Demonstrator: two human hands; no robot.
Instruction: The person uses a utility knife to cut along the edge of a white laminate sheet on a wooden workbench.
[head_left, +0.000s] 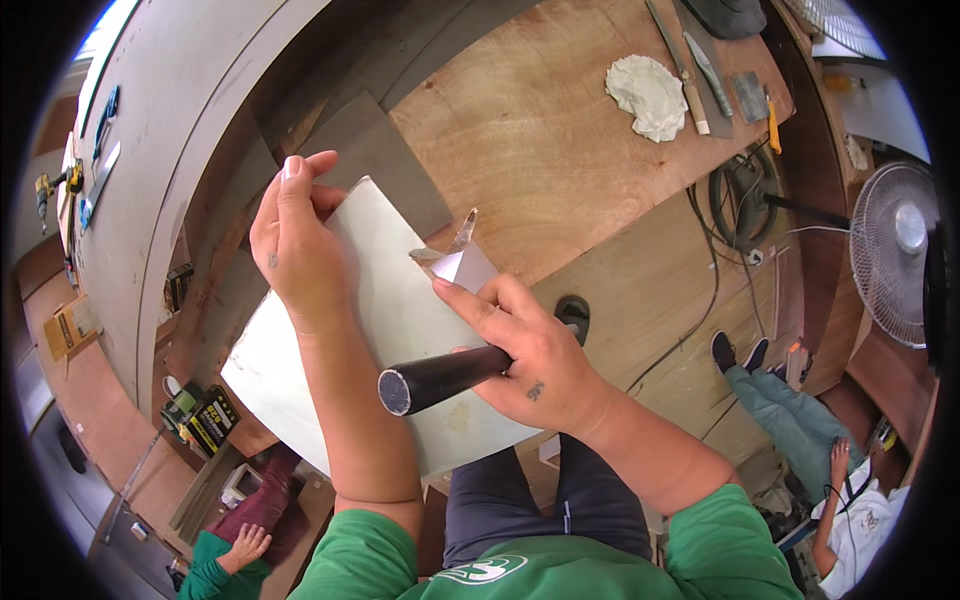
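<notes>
A white-faced panel [400,300] is tilted in front of me, its lower edge close to my lap. My left forearm lies across it, and my left hand [298,235] is by its upper corner, fingers apart and loosely bent, some partly hidden. My right hand [525,345] is closed around a black cylindrical handle [440,380], whose round end points toward me. I cannot make out the tool's far end. Beside my right index fingertip, a shiny, creased strip [462,235] sticks up at the panel's edge; whether the fingers touch it is unclear.
The wooden worktop [520,120] bears a white crumpled cloth [648,97], long-bladed tools [708,72] and a scraper [748,98]. A fan [900,225] stands at right, cables [715,270] cross the floor. A seated person [800,410] is at right; another person's hand [248,547] shows lower left.
</notes>
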